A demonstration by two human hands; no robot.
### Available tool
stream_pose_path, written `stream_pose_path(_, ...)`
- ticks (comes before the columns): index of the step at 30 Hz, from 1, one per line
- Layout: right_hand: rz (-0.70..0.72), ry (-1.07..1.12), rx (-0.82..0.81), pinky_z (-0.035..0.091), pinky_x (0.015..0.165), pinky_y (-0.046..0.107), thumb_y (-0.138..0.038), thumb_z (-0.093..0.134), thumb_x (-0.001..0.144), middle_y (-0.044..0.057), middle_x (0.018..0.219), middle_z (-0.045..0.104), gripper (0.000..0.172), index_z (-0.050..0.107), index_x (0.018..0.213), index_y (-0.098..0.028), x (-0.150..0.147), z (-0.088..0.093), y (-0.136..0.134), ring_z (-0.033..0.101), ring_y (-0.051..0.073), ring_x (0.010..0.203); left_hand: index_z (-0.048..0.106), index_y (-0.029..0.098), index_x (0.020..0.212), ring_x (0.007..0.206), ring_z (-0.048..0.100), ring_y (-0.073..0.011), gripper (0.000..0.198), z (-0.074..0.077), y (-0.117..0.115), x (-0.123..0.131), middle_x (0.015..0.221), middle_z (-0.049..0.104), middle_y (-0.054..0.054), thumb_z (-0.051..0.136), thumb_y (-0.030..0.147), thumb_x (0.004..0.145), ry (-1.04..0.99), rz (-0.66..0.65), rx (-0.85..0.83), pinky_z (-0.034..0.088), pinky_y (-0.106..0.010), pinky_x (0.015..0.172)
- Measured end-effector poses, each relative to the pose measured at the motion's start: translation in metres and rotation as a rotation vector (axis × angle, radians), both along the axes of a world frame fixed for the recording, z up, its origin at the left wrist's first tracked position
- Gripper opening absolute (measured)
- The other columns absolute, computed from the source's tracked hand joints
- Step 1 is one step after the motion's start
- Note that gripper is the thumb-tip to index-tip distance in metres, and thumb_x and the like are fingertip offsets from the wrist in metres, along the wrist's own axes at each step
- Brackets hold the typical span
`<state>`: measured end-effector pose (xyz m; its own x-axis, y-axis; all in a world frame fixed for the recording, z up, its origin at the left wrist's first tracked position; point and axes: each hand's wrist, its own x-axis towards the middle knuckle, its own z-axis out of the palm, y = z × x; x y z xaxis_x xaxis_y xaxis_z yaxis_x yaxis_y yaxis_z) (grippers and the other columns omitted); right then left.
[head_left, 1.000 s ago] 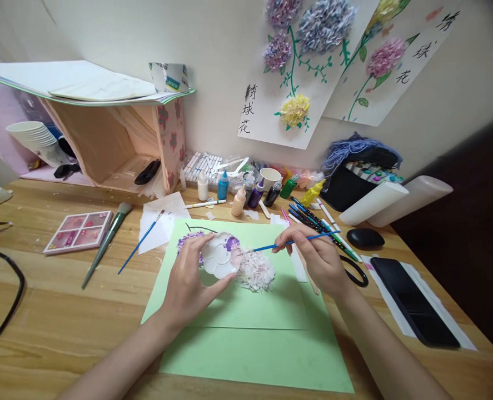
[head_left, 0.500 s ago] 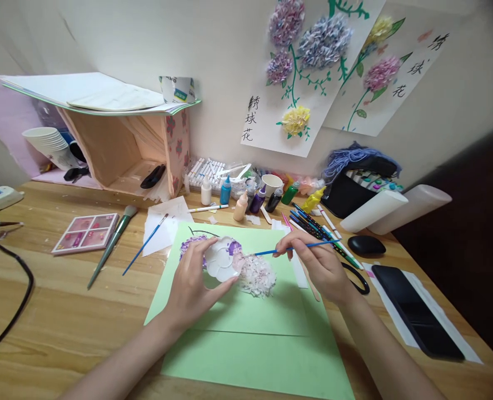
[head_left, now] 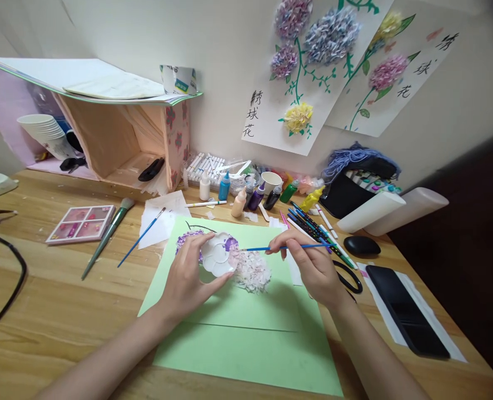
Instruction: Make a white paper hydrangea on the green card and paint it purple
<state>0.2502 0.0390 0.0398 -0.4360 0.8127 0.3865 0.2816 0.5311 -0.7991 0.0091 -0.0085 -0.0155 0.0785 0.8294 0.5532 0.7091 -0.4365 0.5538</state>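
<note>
Pinching a blue-handled paintbrush [head_left: 258,249], the right hand [head_left: 307,261] stood right of the flower-shaped palette [head_left: 217,256]. The left hand [head_left: 185,275] gripped the palette from its left, above green paper [head_left: 246,355].

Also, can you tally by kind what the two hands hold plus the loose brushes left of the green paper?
White palette: 1, in the left hand
Blue-handled brushes: 2, the held brush in the right hand and a loose blue brush
Green-handled brush: 1, loose
Total: 4
</note>
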Motion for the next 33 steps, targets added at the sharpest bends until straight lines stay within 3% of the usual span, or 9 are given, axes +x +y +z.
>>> stream_pose_path(16, -0.014, -0.015, -0.014, 0.043, 0.067, 0.031, -0.032, 0.039, 0.1, 0.005, 0.083, 0.066, 0.032, 0.066, 0.088, -0.022, 0.001, -0.001, 0.002, 0.06, 0.019, 0.079, 0.036, 0.023, 0.133, 0.113, 0.056, -0.0264, 0.065, 0.003, 0.001, 0.0, 0.123, 0.057, -0.012, 0.071, 0.035, 0.08, 0.011, 0.006, 0.015, 0.051, -0.042, 0.09)
stream_pose_path(24, -0.107, 0.203, -0.062, 0.046, 0.062, 0.031, -0.038, 0.042, 0.098, 0.005, 0.08, 0.067, 0.034, 0.067, 0.083, -0.021, -0.005, -0.004, 0.001, 0.063, 0.019, 0.076, 0.036, 0.023, 0.133, 0.112, 0.056, -0.0265, 0.065, 0.002, 0.001, 0.0, 0.123, 0.057, -0.011, 0.071, 0.035, 0.079, 0.022, 0.018, 0.023, 0.051, -0.041, 0.088)
stream_pose_path(29, -0.218, 0.414, -0.139, 0.047, 0.058, 0.028, -0.041, 0.047, 0.095, 0.004, 0.08, 0.063, 0.032, 0.065, 0.079, -0.02, -0.005, 0.003, 0.01, 0.065, 0.017, 0.072, 0.042, 0.021, 0.128, 0.107, 0.058, -0.0254, 0.064, 0.008, 0.005, -0.008, 0.118, 0.058, -0.011, 0.074, 0.039, 0.076, -0.024, 0.131, 0.034, 0.051, -0.04, 0.088)
stream_pose_path(33, -0.256, 0.34, -0.268, 0.046, 0.058, 0.027, -0.043, 0.049, 0.093, 0.003, 0.074, 0.064, 0.031, 0.061, 0.077, -0.019, -0.002, -0.002, 0.02, 0.064, 0.017, 0.068, 0.045, 0.02, 0.127, 0.108, 0.058, -0.0266, 0.068, 0.012, 0.01, -0.017, 0.117, 0.058, -0.01, 0.077, 0.042, 0.072, -0.067, 0.263, 0.049, 0.05, -0.042, 0.092)
